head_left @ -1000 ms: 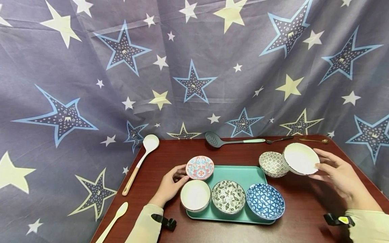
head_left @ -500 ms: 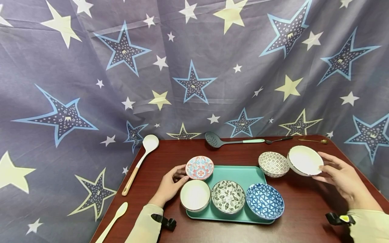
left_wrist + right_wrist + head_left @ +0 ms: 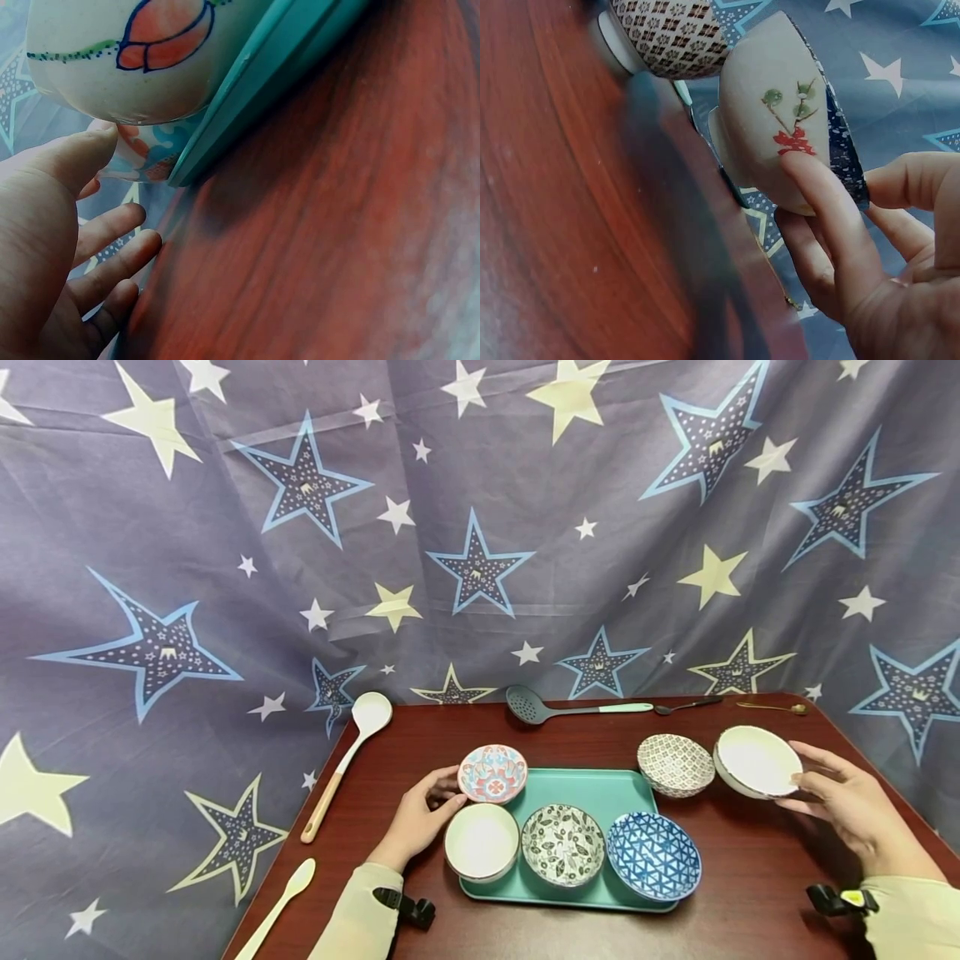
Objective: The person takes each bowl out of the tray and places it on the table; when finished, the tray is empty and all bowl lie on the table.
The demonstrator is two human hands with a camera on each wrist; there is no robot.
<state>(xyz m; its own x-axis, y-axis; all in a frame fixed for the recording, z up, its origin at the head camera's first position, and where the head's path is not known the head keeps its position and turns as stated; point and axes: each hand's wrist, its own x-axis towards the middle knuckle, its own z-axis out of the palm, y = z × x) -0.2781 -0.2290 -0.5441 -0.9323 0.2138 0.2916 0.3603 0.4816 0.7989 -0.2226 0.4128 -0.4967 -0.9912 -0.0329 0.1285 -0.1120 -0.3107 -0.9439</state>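
Holding the white bowl [image 3: 756, 762] off the tray [image 3: 585, 785]

The right hand [image 3: 843, 806] pinches it beside the patterned bowl [image 3: 676, 766]; release apparently remains. Cream bowl [image 3: 482, 842], floral bowl [image 3: 563, 846] and blue bowl [image 3: 654, 857] already line the tray. The left hand [image 3: 420, 818], fingers loosely apart, is at the pink bowl [image 3: 492, 774]; grip unclear.

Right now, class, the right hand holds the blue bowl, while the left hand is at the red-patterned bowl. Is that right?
Not quite: the head view shows the right hand holding a cream-lined bowl, not the blue bowl. The left hand is at the red-patterned bowl, as stated.
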